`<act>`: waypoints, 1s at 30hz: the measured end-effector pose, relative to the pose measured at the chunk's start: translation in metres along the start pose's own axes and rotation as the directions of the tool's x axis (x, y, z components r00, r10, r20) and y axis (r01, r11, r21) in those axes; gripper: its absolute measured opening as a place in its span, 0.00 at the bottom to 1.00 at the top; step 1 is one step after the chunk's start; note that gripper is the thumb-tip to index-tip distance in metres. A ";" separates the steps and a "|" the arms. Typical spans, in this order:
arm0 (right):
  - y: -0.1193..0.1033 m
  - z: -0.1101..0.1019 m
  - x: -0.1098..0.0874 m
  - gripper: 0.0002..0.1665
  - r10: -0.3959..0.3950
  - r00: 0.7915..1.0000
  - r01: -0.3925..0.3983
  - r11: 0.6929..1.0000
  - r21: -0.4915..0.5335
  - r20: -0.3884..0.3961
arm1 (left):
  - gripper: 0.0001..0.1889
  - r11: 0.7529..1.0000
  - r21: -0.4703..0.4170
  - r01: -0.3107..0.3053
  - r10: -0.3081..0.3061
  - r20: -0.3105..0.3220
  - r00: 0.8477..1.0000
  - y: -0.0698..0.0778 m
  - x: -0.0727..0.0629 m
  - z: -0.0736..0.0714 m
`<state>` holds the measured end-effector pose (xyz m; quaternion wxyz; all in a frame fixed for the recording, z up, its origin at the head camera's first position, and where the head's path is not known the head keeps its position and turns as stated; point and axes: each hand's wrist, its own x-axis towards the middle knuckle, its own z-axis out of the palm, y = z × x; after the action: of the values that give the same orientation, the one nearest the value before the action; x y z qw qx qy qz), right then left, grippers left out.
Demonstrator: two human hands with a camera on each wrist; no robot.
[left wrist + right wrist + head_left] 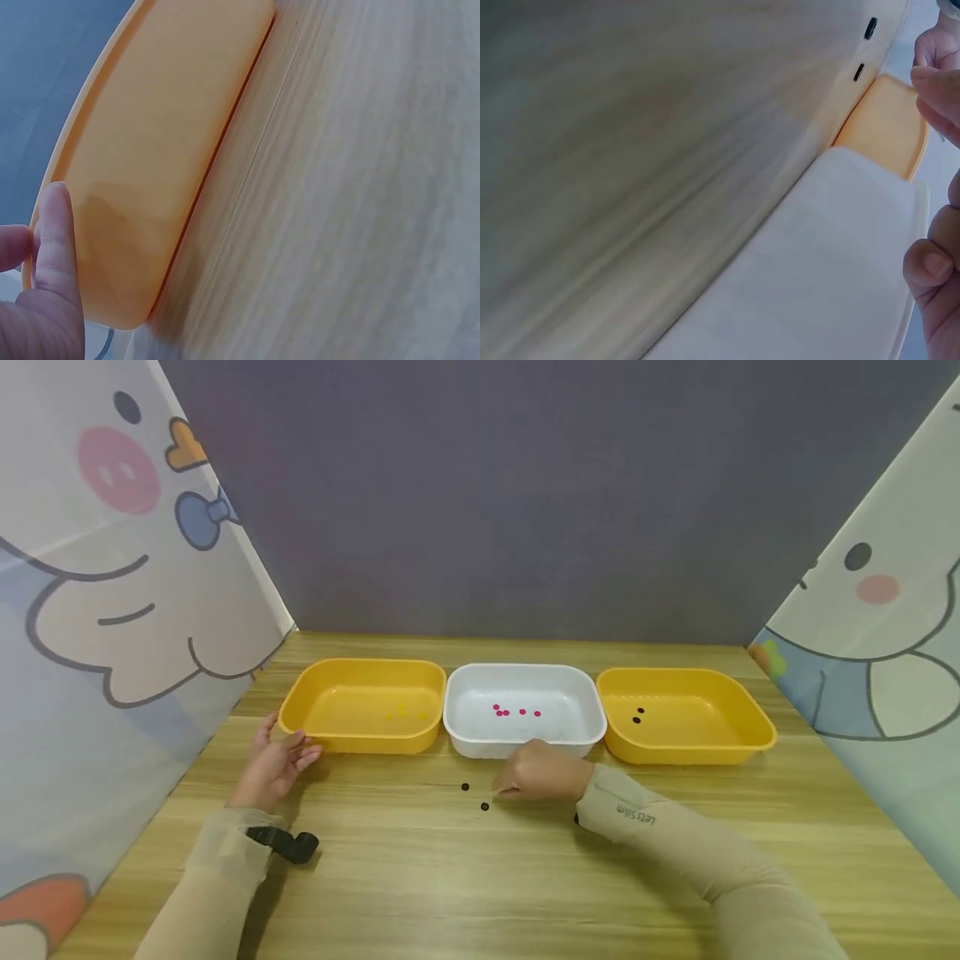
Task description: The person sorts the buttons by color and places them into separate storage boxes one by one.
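My left hand [276,768] rests against the near left corner of the left yellow tray [360,746], its extended fingers touching the outside by the rim. In the left wrist view, one straight finger [58,240] lies along the wall of that tray. In front of the white tray [480,748], my right hand [542,772] is low over the table, fingers curled and thumb close to the index finger. Nothing shows between its fingertips. Just left of them lie two small black discs [485,807]. A third black disc [577,818] is partly hidden by the right sleeve.
Small yellow discs [402,706] lie in the left tray, and several pink-red discs [522,712] in the white one. Two black discs [637,720] lie in the right yellow tray [690,756]. A grey panel [525,510] stands behind the trays, with printed cloth at both sides.
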<state>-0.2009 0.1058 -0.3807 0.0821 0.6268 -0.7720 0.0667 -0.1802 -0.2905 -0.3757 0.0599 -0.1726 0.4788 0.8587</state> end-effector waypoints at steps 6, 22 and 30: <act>-0.007 0.006 0.007 0.14 -0.021 0.995 0.016 0.998 0.054 0.095 | 0.42 0.999 0.034 0.010 -0.009 -0.018 1.000 -0.004 0.002 0.003; -0.013 0.004 0.035 0.11 0.021 0.959 0.026 0.986 -0.163 0.283 | 0.42 1.000 0.023 -0.015 0.016 -0.021 1.000 -0.002 0.000 0.000; -0.012 0.007 0.037 0.12 0.028 0.952 0.028 0.984 -0.178 0.306 | 0.42 1.000 0.016 -0.012 0.013 -0.026 1.000 -0.001 -0.001 0.002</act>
<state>-0.1966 0.0659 -0.3801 0.0176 0.6195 -0.7781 -0.1018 -0.1798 -0.2884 -0.3756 0.0497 -0.1800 0.4874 0.8530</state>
